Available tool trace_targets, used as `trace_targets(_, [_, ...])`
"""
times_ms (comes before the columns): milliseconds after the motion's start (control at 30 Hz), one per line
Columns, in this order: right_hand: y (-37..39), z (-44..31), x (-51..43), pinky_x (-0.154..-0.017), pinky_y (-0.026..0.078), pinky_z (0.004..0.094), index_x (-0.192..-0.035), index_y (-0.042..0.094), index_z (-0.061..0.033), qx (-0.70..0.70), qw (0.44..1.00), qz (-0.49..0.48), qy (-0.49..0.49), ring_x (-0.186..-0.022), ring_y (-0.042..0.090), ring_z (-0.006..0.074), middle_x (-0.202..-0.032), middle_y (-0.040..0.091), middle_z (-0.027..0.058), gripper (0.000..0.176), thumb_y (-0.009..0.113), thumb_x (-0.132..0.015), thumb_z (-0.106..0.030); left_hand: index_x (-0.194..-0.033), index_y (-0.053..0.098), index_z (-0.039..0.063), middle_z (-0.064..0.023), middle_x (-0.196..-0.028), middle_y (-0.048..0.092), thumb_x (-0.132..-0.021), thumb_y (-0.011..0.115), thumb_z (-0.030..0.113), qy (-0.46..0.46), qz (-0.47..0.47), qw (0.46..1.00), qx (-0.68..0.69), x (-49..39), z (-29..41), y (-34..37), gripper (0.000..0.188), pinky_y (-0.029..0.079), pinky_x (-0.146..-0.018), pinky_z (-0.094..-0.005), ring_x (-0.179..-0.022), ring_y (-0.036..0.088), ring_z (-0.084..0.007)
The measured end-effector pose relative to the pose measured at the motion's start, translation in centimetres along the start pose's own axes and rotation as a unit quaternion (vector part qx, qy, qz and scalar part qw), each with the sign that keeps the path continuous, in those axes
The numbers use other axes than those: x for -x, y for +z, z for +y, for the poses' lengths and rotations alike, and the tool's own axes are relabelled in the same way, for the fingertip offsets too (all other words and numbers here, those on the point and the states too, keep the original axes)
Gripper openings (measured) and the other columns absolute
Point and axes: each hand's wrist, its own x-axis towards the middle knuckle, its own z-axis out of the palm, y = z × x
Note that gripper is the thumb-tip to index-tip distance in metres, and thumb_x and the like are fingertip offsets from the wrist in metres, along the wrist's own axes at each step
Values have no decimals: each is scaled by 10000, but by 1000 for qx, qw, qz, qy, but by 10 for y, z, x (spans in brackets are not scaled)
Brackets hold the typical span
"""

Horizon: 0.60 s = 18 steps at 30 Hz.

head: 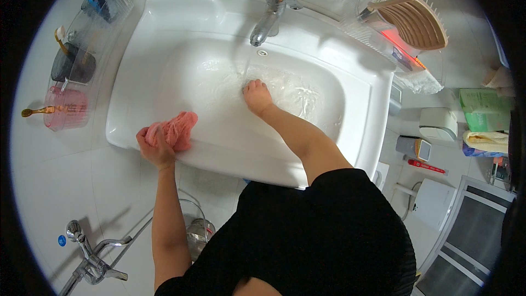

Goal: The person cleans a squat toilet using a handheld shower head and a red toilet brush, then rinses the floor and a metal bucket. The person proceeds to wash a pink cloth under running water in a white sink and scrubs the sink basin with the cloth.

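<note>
My left hand (158, 148) grips a bunched pink cloth (178, 129) over the front left rim of the white washbasin (230, 148). Its thumb lies across the fabric. Down in the bowl, under the chrome faucet (269, 16), my right hand (258, 98) reaches to the bottom. A small metal edge, seemingly of the drain (244, 89), shows beside its fingertips; the rest is hidden beneath the hand. A thin stream falls from the spout just behind the fingers. Rippling water (300, 98) spreads over the bowl's floor, mostly to the right.
A clear wall rack (104, 37) with cups and toothbrushes hangs left. At the back right, a beige hairbrush (411, 22) sits on another clear holder (370, 37). A chrome shower mixer (94, 263) juts from the lower left wall; a metal bucket (199, 234) stands below the basin.
</note>
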Motion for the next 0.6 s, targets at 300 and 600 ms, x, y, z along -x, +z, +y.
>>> trace_targets(300, [-4, 6, -10, -744, 452, 403, -911, 593, 3, -66, 995, -38, 58, -927, 506, 296, -949, 557, 138, 227, 505, -758, -140, -931, 526, 15, -99, -859, 585, -779, 626, 222, -1, -22, 1000, -4, -1, 3, -4, 275, 460, -718, -326, -792, 556, -216])
trace_targets(600, [-56, 40, -42, -614, 470, 386, -802, 539, 8, -615, 662, 31, 427, -665, 549, 245, -714, 526, 140, 149, 460, -799, -119, -913, 527, 18, -100, -882, 581, -774, 625, 209, -48, -13, 998, 35, -5, -13, -1, 256, 450, -739, -319, -814, 547, -212])
